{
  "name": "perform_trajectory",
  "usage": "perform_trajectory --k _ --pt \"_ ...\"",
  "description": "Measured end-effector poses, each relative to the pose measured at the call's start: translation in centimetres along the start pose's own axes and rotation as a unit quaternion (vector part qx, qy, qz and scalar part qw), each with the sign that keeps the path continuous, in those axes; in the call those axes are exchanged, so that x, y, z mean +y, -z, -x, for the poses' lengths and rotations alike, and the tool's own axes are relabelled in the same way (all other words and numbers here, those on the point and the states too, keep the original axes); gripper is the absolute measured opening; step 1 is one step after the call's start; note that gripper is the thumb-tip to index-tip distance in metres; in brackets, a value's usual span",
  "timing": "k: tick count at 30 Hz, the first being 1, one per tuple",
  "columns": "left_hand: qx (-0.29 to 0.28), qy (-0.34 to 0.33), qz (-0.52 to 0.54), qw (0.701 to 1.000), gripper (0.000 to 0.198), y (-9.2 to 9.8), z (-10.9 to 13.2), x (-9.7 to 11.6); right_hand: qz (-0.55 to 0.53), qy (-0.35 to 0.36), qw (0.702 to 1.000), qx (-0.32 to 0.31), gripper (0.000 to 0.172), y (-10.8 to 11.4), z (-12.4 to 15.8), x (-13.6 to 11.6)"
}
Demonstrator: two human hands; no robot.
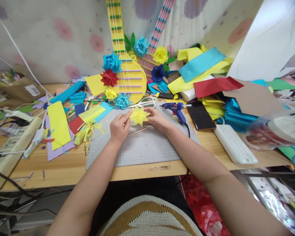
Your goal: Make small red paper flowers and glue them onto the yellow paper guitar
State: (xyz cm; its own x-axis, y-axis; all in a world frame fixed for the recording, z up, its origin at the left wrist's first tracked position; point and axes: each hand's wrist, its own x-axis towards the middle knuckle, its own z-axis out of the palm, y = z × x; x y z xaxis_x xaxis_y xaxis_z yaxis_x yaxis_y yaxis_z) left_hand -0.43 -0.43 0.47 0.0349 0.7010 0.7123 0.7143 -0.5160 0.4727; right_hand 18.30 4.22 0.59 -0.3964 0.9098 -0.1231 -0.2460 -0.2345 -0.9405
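Between my two hands is a yellow paper flower (139,115) with pointed petals, held just above the grey cutting mat (147,149). My left hand (120,126) pinches its left edge with thumb and forefinger. On the opposite side, the fingers of my right hand (157,118) close on the right petals. A thin wooden stick (140,131) lies on the mat below the flower. Just behind it are white-handled scissors (148,102). To the right of my right hand rests a blue glue gun (175,109), its cord running off the table's front edge.
Two paper instruments, one yellow (135,80) and one pink (159,29), lean at the back with paper flowers. A dark phone (201,114) and white power bank (234,144) lie right. Coloured paper sheets (59,124) cover the left; a power strip (14,144) stands beyond them.
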Motion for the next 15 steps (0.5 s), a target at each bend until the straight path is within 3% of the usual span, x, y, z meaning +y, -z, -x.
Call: perform_trajectory --k 7,11,15 --pt "0.027 0.153 0.200 0.967 0.030 -0.57 0.07 0.16 -0.007 -0.003 1.000 -0.009 0.039 0.35 -0.05 -0.07" --pt "0.029 0.203 0.266 0.942 0.025 -0.60 -0.06 0.45 -0.004 -0.007 1.000 -0.013 0.038 0.57 -0.33 0.21" --pt "0.014 0.255 0.356 0.899 0.027 -0.51 -0.20 0.62 -0.019 -0.021 0.999 -0.019 0.039 0.49 -0.48 0.28"
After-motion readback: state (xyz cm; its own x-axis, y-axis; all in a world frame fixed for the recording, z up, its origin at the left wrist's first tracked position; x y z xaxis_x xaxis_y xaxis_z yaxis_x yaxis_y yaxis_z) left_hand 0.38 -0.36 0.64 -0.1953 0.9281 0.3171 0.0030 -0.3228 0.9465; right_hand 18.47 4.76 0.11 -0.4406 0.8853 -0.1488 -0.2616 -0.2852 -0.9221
